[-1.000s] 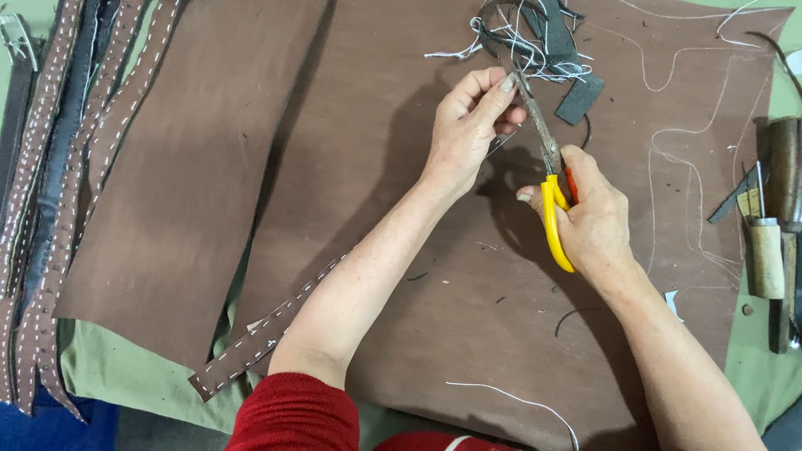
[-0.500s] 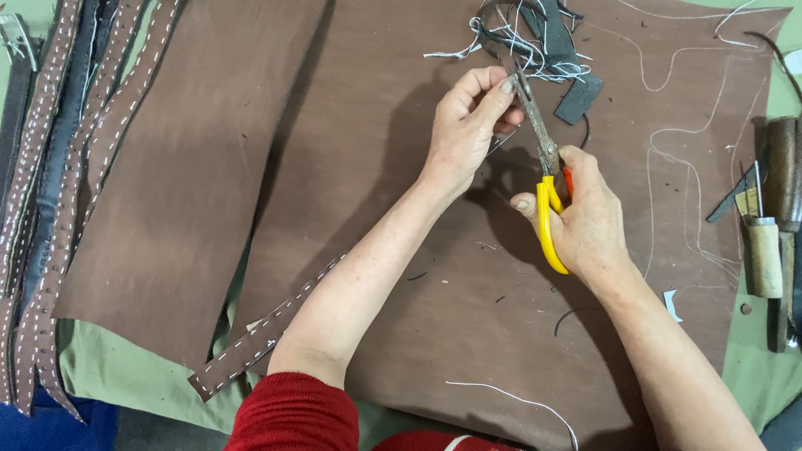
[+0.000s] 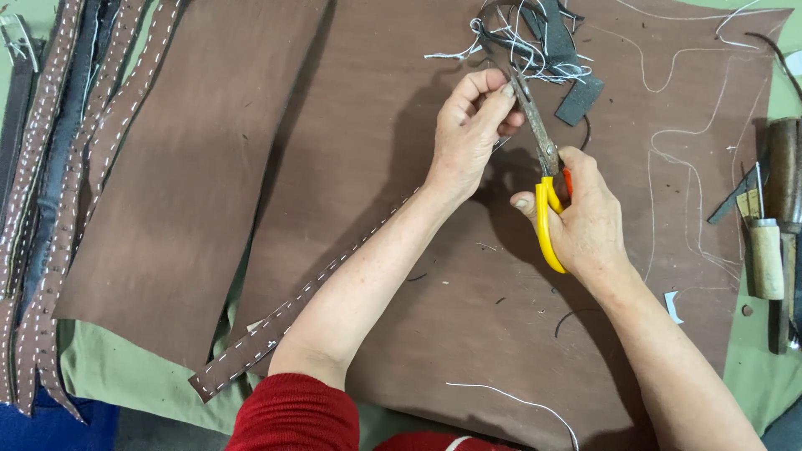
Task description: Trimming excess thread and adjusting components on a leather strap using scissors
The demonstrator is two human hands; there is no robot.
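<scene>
- We see no package, label or sign here; the only small paper-like thing is a white scrap lying on the brown leather sheet, near its right edge.
- Our right hand is closed around the yellow handles of the scissors; the dark blades point up and away from us, toward a pile of white threads and dark offcuts.
- Our left hand pinches the end of a long brown stitched strap between thumb and fingers, just beside the blades.
- The strap runs from that hand diagonally under our left forearm to the lower left, where its end lies over the edge of the sheet and the green desk cover.
- Compared with half a second ago, both hands are almost in the same place; the scissors keep the same tilt, and the strap has not moved.
- The middle part of the strap is hidden by our forearm, and the fingers cover the point where the blades meet it, so we cannot tell if the blades are closed on it.
- At the left, more stitched straps are cut off by the frame; at the right, the wooden-handled tools are partly cut off too.
</scene>
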